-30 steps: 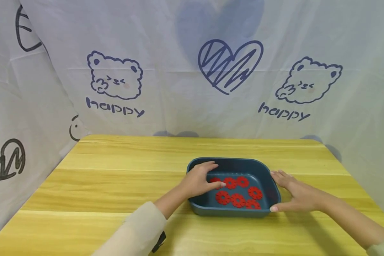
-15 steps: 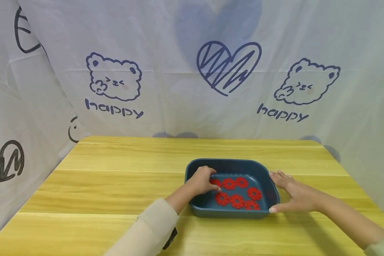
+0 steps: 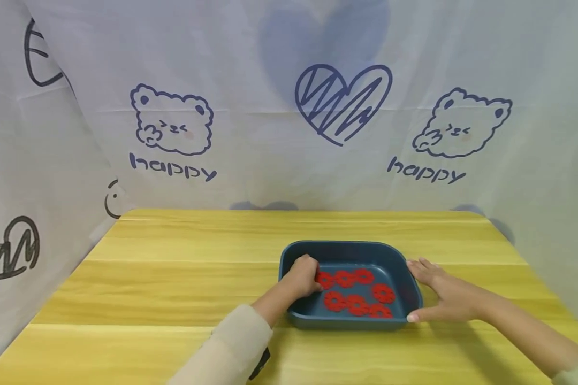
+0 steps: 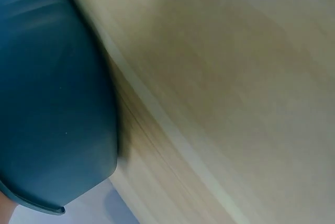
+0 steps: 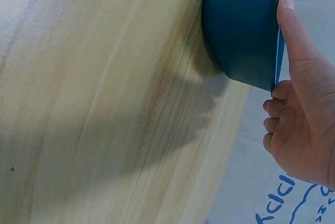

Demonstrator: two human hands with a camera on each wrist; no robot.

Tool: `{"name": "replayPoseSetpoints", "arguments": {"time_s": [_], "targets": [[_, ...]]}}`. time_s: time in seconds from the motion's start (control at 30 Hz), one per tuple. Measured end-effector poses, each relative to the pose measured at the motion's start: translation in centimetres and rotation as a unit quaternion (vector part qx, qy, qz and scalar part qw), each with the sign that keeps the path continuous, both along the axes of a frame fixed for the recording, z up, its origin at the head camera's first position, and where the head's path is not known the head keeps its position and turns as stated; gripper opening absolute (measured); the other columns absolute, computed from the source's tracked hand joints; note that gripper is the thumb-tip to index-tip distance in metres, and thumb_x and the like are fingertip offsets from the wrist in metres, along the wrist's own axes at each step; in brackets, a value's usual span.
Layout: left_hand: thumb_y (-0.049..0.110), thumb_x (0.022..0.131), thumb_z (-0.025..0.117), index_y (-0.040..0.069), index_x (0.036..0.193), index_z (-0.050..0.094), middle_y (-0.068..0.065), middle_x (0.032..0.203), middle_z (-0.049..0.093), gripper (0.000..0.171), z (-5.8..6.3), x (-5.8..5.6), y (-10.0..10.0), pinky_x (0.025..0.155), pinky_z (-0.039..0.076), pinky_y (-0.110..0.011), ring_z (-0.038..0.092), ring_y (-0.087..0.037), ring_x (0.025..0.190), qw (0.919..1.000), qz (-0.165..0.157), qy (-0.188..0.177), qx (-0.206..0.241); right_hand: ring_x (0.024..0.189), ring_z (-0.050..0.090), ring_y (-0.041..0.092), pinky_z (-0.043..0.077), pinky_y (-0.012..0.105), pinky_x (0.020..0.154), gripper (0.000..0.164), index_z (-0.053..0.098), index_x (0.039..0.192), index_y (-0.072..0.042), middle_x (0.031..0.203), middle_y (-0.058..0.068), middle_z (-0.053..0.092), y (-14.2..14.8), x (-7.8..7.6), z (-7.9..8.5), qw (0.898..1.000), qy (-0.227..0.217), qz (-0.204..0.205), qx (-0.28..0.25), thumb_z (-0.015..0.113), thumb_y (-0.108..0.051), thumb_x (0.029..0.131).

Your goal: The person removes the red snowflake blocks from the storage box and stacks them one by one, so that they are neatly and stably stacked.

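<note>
A dark blue plastic bin (image 3: 347, 323) stands on the wooden table, with several red snowflake discs (image 3: 356, 305) lying on its floor. My left hand (image 3: 301, 278) reaches over the bin's left wall. Its curled fingers and thumb pinch the left edge of the leftmost snowflake disc (image 3: 325, 280), though the fingertips are partly hidden. At the right end, my right hand (image 3: 445, 291) spreads against the bin, thumb at the near corner and fingers farther back. In the right wrist view, the thumb (image 5: 286, 3) touches the bin's rim. The left wrist view shows mostly the bin's outer wall (image 4: 57, 103).
The yellow wooden table (image 3: 164, 289) extends left of the bin and behind it. A pale cloth (image 3: 255, 133) with bear and heart drawings hangs behind the table. A small dark object (image 3: 260, 363) shows under the left sleeve.
My left hand has lowered into the bin, its fingers and thumb closing together at the leftmost disc. The right hand keeps its place against the bin.
</note>
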State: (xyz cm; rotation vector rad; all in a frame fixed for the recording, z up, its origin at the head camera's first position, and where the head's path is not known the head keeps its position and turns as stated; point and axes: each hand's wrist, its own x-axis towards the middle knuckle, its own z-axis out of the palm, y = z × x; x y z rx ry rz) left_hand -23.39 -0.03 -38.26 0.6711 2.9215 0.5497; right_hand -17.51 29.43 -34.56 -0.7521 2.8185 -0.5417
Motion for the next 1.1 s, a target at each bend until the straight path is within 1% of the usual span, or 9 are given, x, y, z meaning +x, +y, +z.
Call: {"name": "replayPoseSetpoints", "arguments": {"time_s": [0.1,0.13,0.23,0.33,0.37,0.5,0.8,1.0,1.1], "targets": [[0.019,0.073,0.079,0.003,0.069,0.062,-0.006,0.074,0.054,0.024,-1.4,-0.9,0.9,0.066,0.045,-0.025,0.051,-0.018,0.075,0.9999,-0.001,0.002,-0.014,0.131,0.016,0.058,0.022,0.071,0.097,0.104,0.026,0.14,0.012,0.146,0.032,0.024,0.7,0.2,-0.1,1.0,0.003,-0.001,0.004,0.074,-0.049,0.071],[0.023,0.073,0.079,0.005,0.067,0.06,-0.005,0.073,0.053,0.026,-2.9,-1.8,1.1,0.063,0.044,-0.024,0.05,-0.017,0.073,0.9998,-0.008,0.018,-0.01,0.131,0.016,0.058,0.023,0.071,0.097,0.104,0.026,0.14,0.012,0.146,0.032,0.024,0.9,0.2,-0.2,1.0,0.002,-0.001,0.005,0.074,-0.049,0.071],[0.026,0.073,0.078,0.007,0.065,0.059,-0.004,0.074,0.052,0.028,-4.5,-2.8,1.6,0.062,0.044,-0.024,0.05,-0.016,0.072,0.9995,-0.004,0.025,-0.021,0.13,0.016,0.058,0.023,0.071,0.097,0.103,0.026,0.14,0.012,0.145,0.033,0.024,1.2,0.3,-0.4,1.0,0.002,-0.001,0.003,0.074,-0.048,0.071],[0.026,0.074,0.078,0.007,0.065,0.06,-0.004,0.075,0.052,0.028,-3.7,-2.3,1.7,0.062,0.044,-0.024,0.051,-0.017,0.072,0.9995,0.005,0.02,-0.023,0.13,0.017,0.059,0.022,0.072,0.096,0.102,0.026,0.14,0.012,0.145,0.033,0.024,1.2,0.3,-0.4,1.0,0.004,-0.002,0.001,0.075,-0.046,0.071],[0.022,0.075,0.077,0.005,0.066,0.06,-0.006,0.076,0.053,0.025,-2.3,-1.4,1.7,0.064,0.045,-0.025,0.052,-0.018,0.074,0.9994,0.013,0.008,-0.03,0.13,0.017,0.059,0.022,0.072,0.096,0.102,0.026,0.14,0.012,0.145,0.033,0.024,1.2,0.2,-0.4,1.0,0.005,-0.002,0.001,0.074,-0.046,0.072],[0.019,0.077,0.075,0.004,0.063,0.059,-0.006,0.073,0.054,0.026,-0.4,0.0,1.2,0.066,0.045,-0.025,0.054,-0.02,0.075,0.9993,0.011,0.021,-0.028,0.129,0.018,0.059,0.022,0.072,0.096,0.102,0.027,0.14,0.011,0.145,0.033,0.025,0.9,0.2,-0.4,1.0,0.011,-0.001,0.002,0.074,-0.047,0.071],[0.022,0.078,0.072,0.005,0.054,0.054,-0.004,0.068,0.052,0.035,0.1,0.1,0.6,0.065,0.044,-0.024,0.053,-0.018,0.072,0.9991,0.012,0.027,-0.029,0.129,0.017,0.059,0.021,0.072,0.097,0.102,0.029,0.139,0.013,0.144,0.033,0.026,0.5,-0.1,-0.4,1.0,0.015,0.003,-0.002,0.075,-0.047,0.07],[0.021,0.077,0.073,0.005,0.052,0.055,-0.002,0.061,0.048,0.035,0.8,0.1,-0.1,0.058,0.038,-0.021,0.046,-0.014,0.066,0.9991,0.004,0.042,0.002,0.129,0.018,0.059,0.022,0.072,0.096,0.102,0.028,0.139,0.012,0.145,0.032,0.026,0.3,-0.2,-0.3,1.0,0.012,0.003,0.006,0.075,-0.048,0.07],[0.02,0.077,0.073,0.003,0.058,0.06,-0.004,0.067,0.053,0.028,1.0,0.3,-0.5,0.059,0.039,-0.02,0.049,-0.015,0.068,0.9985,-0.004,0.05,0.025,0.129,0.018,0.06,0.022,0.072,0.096,0.103,0.028,0.139,0.012,0.145,0.033,0.026,0.1,-0.3,-0.2,1.0,0.013,0.004,0.009,0.074,-0.049,0.07]]}}
